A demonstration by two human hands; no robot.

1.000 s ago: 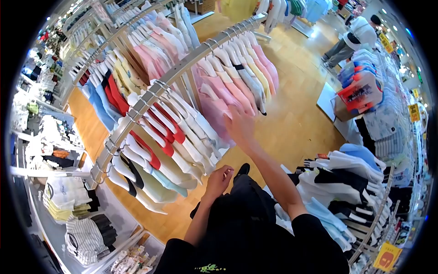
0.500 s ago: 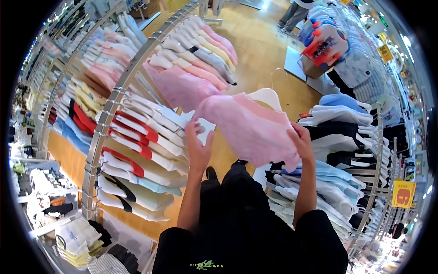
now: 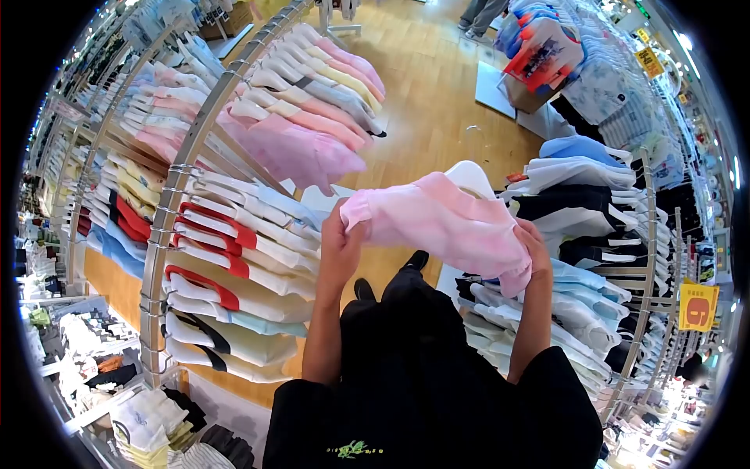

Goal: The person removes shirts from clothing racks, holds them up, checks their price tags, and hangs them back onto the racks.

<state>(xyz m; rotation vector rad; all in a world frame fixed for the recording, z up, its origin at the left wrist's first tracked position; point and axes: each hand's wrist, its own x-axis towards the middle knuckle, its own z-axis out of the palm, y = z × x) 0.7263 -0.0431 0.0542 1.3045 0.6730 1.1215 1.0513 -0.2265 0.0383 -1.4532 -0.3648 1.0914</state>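
Observation:
A pink shirt (image 3: 445, 223) with a peach collar area is stretched out in front of me between both hands. Its white hanger (image 3: 471, 180) still pokes out at the neck, on the far side. My left hand (image 3: 341, 237) is closed around the sleeve end at the left. At the other end, my right hand (image 3: 533, 248) grips the fabric near the right sleeve, thumb and fingers pressed on it. The shirt hangs in the air over the aisle, and some of its lower edge folds out of sight.
To my left, a metal rail (image 3: 164, 219) carries white and red-trimmed tops (image 3: 234, 273) and, farther back, pink garments (image 3: 289, 144). On the right hang white, black and blue clothes (image 3: 570, 203). A yellow price sign (image 3: 698, 306) stands at the far right. Another person's legs (image 3: 478, 17) show at the top.
My left hand, open beside the shirt before, has closed on its left sleeve. The shirt is now pulled wider and flatter, slightly lower, and my view has shifted a little.

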